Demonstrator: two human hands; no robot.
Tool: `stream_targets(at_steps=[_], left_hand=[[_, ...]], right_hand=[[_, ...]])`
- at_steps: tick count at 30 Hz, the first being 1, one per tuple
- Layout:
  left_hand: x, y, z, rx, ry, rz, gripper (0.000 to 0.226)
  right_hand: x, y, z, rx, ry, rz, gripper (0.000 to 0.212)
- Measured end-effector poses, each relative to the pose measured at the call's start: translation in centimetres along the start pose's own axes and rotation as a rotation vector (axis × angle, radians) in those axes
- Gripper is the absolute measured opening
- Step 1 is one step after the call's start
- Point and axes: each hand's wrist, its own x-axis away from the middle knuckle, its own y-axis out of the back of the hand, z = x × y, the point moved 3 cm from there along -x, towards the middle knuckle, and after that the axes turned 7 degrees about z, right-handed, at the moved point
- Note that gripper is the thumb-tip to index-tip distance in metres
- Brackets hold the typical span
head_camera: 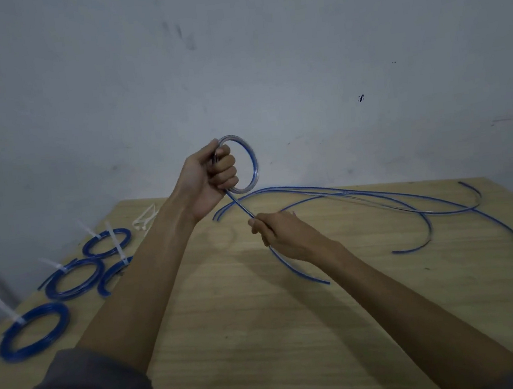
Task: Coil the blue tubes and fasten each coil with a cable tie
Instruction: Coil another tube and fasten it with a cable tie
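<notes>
Bare workroom, plywood table (265,337), scuffed wall (232,53)

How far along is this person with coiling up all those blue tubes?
Done: four tied coils lie at the table's left. In hand: the left hand grips a part-wound coil while the right hand feeds in its tube. Left: several loose tubes lie on the right, and spare cable ties wait at the far edge.
</notes>
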Motion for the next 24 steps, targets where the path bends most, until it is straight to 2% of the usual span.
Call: stream_targets(at_steps=[5,7,9,11,14,20,24], left_hand=[[1.4,-0.1,-0.7,-0.324,0.206,0.065,0.038],[1.7,-0.5,-0.7,-0.574,0.249,0.033,0.038],[2.0,-1.2,-0.6,-0.866,0.241,-0.036,0.038],[2.0,-1.8,-0.3,-1.042,0.185,-0.087,0.037],[2.2,-2.5,0.6,-1.359,0.103,-0.075,0.036],[2.3,-2.5,4.0,-1.875,0.112,-0.015,0.043],[2.1,-1.6,5.8,-1.936,0.147,-0.006,0.043]], right_hand=[[-1.0,0.8,-1.7,0.210,0.003,0.023,0.053],[-1.5,1.7,-2.0,0.305,-0.003,0.058,0.049],[-1.8,2.7,-2.4,0.367,-0.035,0.095,0.046],[-2.2,3.7,-2.7,0.414,-0.067,0.118,0.043],[-3.1,5.3,-3.0,0.460,-0.145,0.133,0.035],[-3.3,8.9,-2.9,0.187,-0.198,0.063,0.030],[-2.1,9.2,-1.4,-0.179,-0.225,-0.020,0.035]])
